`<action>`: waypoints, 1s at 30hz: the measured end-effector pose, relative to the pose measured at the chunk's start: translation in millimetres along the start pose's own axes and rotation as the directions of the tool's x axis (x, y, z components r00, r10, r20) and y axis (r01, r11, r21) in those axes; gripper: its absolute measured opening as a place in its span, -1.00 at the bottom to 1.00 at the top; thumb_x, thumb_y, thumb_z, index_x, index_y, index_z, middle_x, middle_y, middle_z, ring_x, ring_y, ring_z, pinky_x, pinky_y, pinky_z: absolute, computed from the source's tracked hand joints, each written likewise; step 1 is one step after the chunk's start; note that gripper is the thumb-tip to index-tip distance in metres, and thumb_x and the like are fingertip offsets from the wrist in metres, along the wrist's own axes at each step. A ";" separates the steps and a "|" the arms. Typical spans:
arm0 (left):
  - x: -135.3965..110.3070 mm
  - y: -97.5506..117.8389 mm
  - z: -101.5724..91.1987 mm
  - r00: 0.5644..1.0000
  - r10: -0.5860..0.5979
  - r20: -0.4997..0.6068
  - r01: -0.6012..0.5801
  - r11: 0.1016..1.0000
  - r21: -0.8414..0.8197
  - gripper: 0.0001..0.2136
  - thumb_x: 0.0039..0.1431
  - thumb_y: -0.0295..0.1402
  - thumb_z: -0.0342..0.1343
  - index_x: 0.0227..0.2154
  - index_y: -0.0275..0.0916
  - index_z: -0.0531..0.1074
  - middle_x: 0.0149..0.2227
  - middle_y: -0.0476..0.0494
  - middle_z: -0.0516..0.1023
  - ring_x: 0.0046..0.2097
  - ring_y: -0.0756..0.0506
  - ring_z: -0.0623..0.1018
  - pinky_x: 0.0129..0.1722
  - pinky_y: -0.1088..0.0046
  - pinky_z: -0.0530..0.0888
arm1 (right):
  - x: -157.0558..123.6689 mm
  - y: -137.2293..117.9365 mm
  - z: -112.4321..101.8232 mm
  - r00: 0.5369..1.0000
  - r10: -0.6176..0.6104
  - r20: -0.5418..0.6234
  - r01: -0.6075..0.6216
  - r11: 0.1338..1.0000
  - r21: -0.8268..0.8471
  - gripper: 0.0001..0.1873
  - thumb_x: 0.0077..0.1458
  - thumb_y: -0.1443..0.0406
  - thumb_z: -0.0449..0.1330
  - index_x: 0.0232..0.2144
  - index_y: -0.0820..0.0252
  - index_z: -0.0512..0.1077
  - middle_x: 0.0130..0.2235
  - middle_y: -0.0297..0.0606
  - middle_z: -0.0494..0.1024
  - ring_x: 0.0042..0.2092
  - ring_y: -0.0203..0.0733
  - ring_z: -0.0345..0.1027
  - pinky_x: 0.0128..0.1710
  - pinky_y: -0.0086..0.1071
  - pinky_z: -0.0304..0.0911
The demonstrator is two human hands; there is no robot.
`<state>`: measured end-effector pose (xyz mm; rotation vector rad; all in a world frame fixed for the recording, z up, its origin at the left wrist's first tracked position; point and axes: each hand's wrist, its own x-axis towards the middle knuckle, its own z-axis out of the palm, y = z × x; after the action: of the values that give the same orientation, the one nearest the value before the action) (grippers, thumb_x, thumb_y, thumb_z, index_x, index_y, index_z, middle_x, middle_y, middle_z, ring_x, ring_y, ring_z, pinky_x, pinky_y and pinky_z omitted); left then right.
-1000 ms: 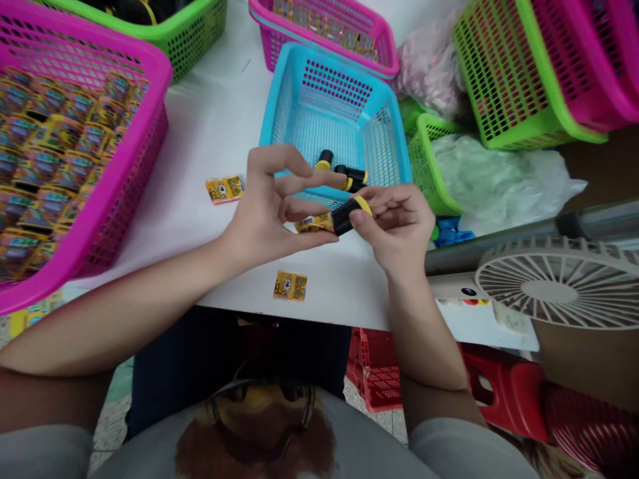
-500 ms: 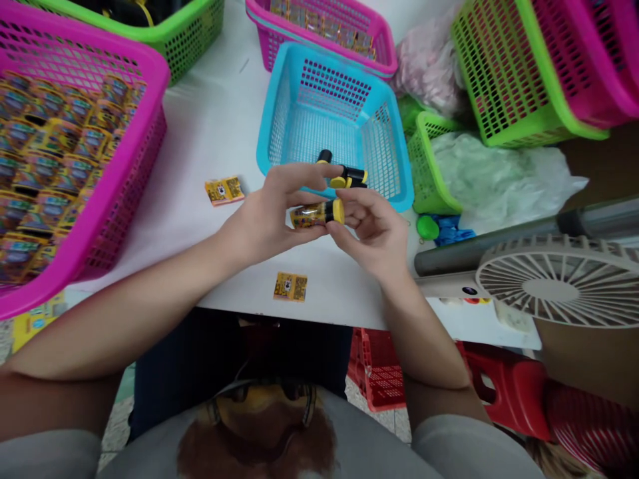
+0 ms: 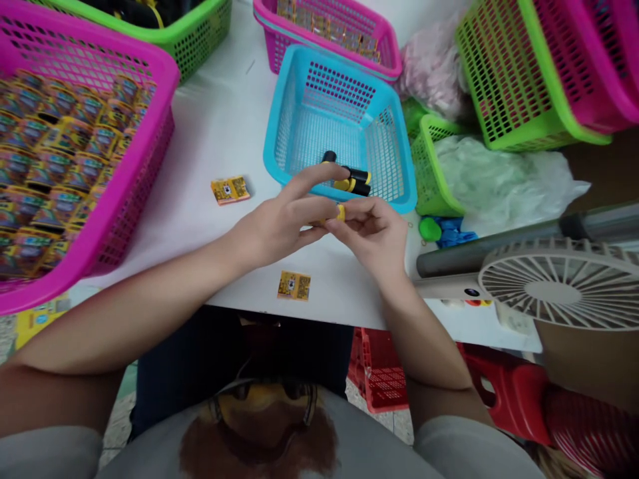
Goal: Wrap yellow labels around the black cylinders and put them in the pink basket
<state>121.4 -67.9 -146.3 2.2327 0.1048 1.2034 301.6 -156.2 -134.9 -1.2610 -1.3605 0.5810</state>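
Observation:
Before me, just short of the blue basket, my left hand (image 3: 272,229) is closed around a small cylindrical tube (image 3: 341,212). Its yellow end shows between the hands; my left fingers cover most of the rest. My right hand (image 3: 377,234) pinches that yellow end with thumb and fingers. Several black-and-yellow tubes (image 3: 355,186) lie in the near part of the blue basket (image 3: 407,166). One printed yellow wrapper (image 3: 294,285) lies flat near the table's front edge. A second yellow wrapper (image 3: 229,190), slightly curled, is left of my left hand.
On the left, a large pink basket (image 3: 164,113) holds rows of printed cylinders. Behind it stands a green basket (image 3: 200,43), and another pink basket (image 3: 392,60) is at the back. Green baskets, plastic bags (image 3: 499,176) and a small fan (image 3: 552,289) crowd the right side.
My left fingers have closed over the tube, hiding its printed body, which was visible before. My right fingers remain at its yellow end. The view has shifted slightly.

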 end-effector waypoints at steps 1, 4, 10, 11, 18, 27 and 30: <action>0.4 2.7 0.5 0.998 -0.056 -0.015 0.056 0.998 0.005 -0.83 0.37 -0.31 0.17 -0.07 -0.10 0.30 0.33 -0.18 0.30 0.28 -0.24 0.54 0.02 0.09 0.68 | -1.2 1.1 -0.2 0.998 -0.065 -0.018 0.064 0.996 -0.062 -0.56 0.06 -0.10 0.42 -0.22 0.04 0.51 -0.23 -0.32 0.64 -0.21 -0.20 0.60 -0.16 -0.25 0.60; 3.2 13.0 0.7 0.969 -0.203 -0.138 0.196 0.979 -0.063 -0.58 0.27 -0.19 0.29 0.01 -0.05 0.16 0.33 -0.21 0.31 0.38 -0.30 0.42 0.02 0.05 0.69 | -3.2 1.4 -3.9 0.946 -0.324 -0.001 0.311 0.911 -0.271 -0.55 0.22 -0.12 0.27 -0.03 0.01 0.50 -0.04 -0.19 0.61 -0.02 -0.06 0.58 -0.02 -0.11 0.59; 9.7 24.7 0.1 0.892 -0.318 -0.320 0.256 0.941 -0.220 -0.40 0.13 -0.12 0.42 -0.06 -0.04 0.05 0.31 -0.24 0.28 0.28 -0.21 0.53 -0.11 0.26 0.73 | -6.4 0.3 -2.2 0.831 -0.518 0.203 0.533 0.635 -0.559 -0.37 0.19 0.11 0.37 0.24 -0.02 0.31 0.08 -0.12 0.53 0.16 0.08 0.49 0.20 0.06 0.46; 10.8 25.7 0.3 0.897 -0.298 -0.326 0.220 0.942 -0.255 -0.42 0.13 -0.14 0.41 -0.08 -0.05 0.05 0.29 -0.22 0.29 0.23 -0.18 0.57 -0.11 0.26 0.72 | -7.4 1.0 -0.3 0.821 -0.536 0.197 0.537 0.609 -0.583 -0.35 0.19 0.16 0.37 0.26 -0.01 0.27 0.07 -0.12 0.53 0.16 0.08 0.49 0.19 0.06 0.47; 7.8 22.2 6.8 0.870 -0.487 0.080 0.448 0.710 -0.543 -0.34 0.07 -0.26 0.44 0.03 0.01 0.07 -0.09 0.02 0.51 -0.28 0.03 0.64 -0.40 0.52 0.57 | -13.3 3.7 5.2 0.764 -0.598 0.242 0.615 0.562 -0.553 -0.22 0.16 0.31 0.28 0.35 -0.07 0.08 0.10 -0.16 0.53 0.15 0.09 0.50 0.16 0.07 0.47; 2.0 20.9 13.2 0.827 -0.450 0.338 0.554 0.551 -0.624 -0.41 0.24 -0.28 0.27 0.15 -0.02 0.00 -0.44 0.20 0.47 -0.46 0.00 0.56 -0.44 0.44 0.49 | -10.0 2.0 8.5 0.742 -0.613 0.271 0.659 0.591 -0.466 -0.26 0.18 0.25 0.25 0.35 -0.06 0.12 0.11 -0.13 0.49 0.14 0.08 0.46 0.09 0.11 0.48; 4.4 25.4 13.7 0.817 -0.462 0.345 0.565 0.525 -0.637 -0.44 0.26 -0.30 0.23 0.12 -0.02 -0.02 -0.44 0.21 0.49 -0.44 0.00 0.57 -0.40 0.43 0.52 | -10.7 2.6 9.1 0.766 -0.603 0.220 0.630 0.639 -0.441 -0.30 0.18 0.22 0.28 0.30 -0.07 0.13 0.07 -0.15 0.50 0.10 0.05 0.48 0.02 0.04 0.53</action>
<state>129.6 -93.6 -135.2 1.4019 0.1910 0.5879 291.9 -162.1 -143.6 -1.0520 -1.9424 -0.2506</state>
